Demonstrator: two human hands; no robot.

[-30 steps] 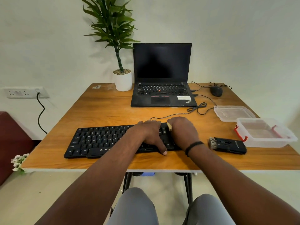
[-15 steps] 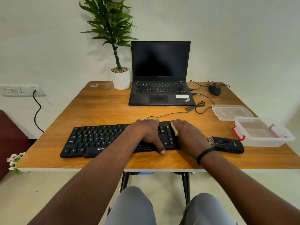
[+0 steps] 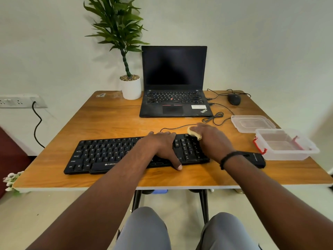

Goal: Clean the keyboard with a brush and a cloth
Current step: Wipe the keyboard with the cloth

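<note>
Pale wall and a warm wooden surface (image 3: pixel 108 123) frame the scene. At its right end, the right hand (image 3: pixel 211 141) pinches a small folded yellowish cloth (image 3: pixel 193 132) and has swept up and away from the person: a second ago it sat low over the keys beside the left hand, and now the cloth is at the far right corner of the flat black plastic keyboard (image 3: pixel 108 154), over the top of the number pad. The left hand (image 3: pixel 162 148) has stayed where it was, fingers flat across the keys just left of the number pad and thumb hooked over the near edge, pressing the keyboard down so it does not slide.

Judging by that stroke, the wiping of the right-hand block is under way and nearly at its far edge; the long letter section to the left looks not yet reached by the cloth.

Just right of the keyboard, partly under the right wrist, lies the black flat-handled brush (image 3: pixel 255 159), set down and untouched. Beyond it stand a clear plastic box with red clips (image 3: pixel 288 154) and its clear lid (image 3: pixel 252 123). Farther back are a thin black cable (image 3: pixel 214 118), an open black laptop (image 3: pixel 173 82), a black mouse (image 3: pixel 234 99) and a green plant in a white pot (image 3: pixel 131 87).
</note>
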